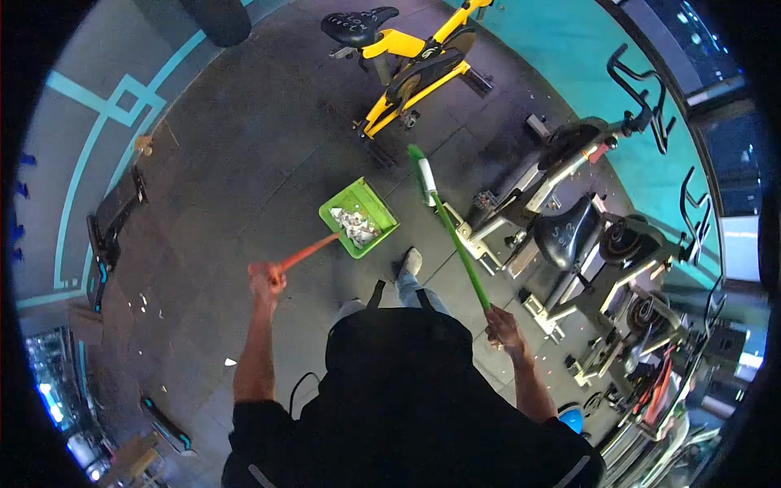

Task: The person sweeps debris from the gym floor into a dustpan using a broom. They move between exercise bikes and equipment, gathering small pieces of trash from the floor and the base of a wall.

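My left hand (268,281) is closed around the red handle of a long-handled dustpan. The green dustpan (377,207) holds a heap of crumpled white scraps (355,227) and sits in front of my feet. In my right hand (506,328) is the green stick of a broom (460,248), fingers wrapped about its upper end. The broom's white head with green bristles (417,154) points away from me, to the right of the dustpan and apart from it.
A yellow exercise bike (399,49) stands ahead. Several grey and black exercise bikes (561,232) line the right side by the teal wall. White scraps (230,362) lie on the dark floor (220,179) at the left, near a black bar-like piece (167,424).
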The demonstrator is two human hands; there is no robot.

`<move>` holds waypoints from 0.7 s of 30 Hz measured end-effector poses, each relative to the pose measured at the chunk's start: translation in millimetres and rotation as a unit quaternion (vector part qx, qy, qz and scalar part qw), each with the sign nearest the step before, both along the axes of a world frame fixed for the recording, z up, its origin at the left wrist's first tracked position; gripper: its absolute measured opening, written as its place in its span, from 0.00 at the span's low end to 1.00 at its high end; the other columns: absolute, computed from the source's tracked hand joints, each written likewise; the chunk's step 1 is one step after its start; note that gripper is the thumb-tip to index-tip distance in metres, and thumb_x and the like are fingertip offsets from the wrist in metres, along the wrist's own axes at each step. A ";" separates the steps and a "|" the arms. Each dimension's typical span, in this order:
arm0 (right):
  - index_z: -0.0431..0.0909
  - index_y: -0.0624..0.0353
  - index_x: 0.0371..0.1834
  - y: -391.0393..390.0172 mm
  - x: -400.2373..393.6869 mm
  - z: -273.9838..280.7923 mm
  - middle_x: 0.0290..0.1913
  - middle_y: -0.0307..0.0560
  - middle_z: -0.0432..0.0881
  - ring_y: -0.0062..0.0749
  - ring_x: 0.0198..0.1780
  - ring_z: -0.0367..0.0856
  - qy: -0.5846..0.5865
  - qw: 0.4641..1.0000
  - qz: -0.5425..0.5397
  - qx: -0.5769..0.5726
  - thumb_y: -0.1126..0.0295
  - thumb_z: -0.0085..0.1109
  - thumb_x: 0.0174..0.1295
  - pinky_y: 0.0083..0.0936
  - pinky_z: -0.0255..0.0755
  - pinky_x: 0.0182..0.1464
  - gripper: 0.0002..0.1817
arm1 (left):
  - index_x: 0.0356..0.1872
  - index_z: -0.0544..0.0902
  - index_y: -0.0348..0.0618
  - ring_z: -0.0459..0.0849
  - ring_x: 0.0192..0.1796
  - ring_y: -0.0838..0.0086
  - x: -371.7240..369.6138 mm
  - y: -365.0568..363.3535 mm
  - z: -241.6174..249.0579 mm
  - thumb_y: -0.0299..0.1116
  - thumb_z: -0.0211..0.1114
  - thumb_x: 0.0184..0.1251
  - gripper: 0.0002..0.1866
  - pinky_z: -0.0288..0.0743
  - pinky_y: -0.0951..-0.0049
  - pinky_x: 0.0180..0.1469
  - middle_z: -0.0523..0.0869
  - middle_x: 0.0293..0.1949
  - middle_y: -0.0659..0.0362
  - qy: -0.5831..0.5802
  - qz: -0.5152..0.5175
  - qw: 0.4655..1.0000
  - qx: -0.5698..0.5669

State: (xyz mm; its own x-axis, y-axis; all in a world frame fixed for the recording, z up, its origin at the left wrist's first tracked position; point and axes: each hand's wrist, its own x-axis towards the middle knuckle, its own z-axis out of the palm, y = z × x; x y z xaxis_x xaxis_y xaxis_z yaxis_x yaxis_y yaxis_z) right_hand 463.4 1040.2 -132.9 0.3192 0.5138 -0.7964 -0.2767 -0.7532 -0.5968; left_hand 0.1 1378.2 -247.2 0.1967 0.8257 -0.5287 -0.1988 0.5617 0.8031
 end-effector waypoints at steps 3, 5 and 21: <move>0.71 0.58 0.53 -9.6 -44.9 6.3 0.19 0.36 0.69 0.16 0.14 0.67 -0.053 0.998 -0.036 -0.005 0.52 0.50 0.62 0.14 0.61 0.15 0.23 | 0.37 0.68 0.49 0.75 0.24 0.70 -9.7 -27.5 51.9 0.44 0.46 0.68 0.11 0.70 0.72 0.23 0.75 0.31 0.56 -0.010 0.141 0.989 -0.039; 0.71 0.58 0.52 -16.8 -71.0 -4.9 0.19 0.36 0.69 0.16 0.14 0.67 -0.040 0.997 -0.056 0.026 0.52 0.50 0.62 0.14 0.61 0.15 0.23 | 0.38 0.67 0.49 0.75 0.24 0.69 -44.2 -21.8 -2.0 0.44 0.47 0.67 0.10 0.70 0.72 0.22 0.75 0.31 0.56 -0.045 0.107 0.993 -0.037; 0.74 0.60 0.41 -42.6 -175.0 -4.7 0.16 0.38 0.69 0.19 0.13 0.67 -0.096 0.994 -0.050 -0.013 0.57 0.47 0.63 0.17 0.63 0.16 0.17 | 0.37 0.66 0.46 0.74 0.21 0.68 -84.9 -55.7 -36.0 0.39 0.50 0.63 0.09 0.71 0.66 0.20 0.73 0.27 0.57 -0.025 0.128 0.984 -0.122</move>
State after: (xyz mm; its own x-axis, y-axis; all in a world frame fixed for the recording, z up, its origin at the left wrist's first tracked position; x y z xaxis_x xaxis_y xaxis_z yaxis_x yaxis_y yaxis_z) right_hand 288.4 997.6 -137.5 0.5157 0.4515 -0.7281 -0.2340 -0.7433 -0.6267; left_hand -84.8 1322.5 -283.2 0.0288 0.7017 -0.7119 -0.3945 0.6624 0.6369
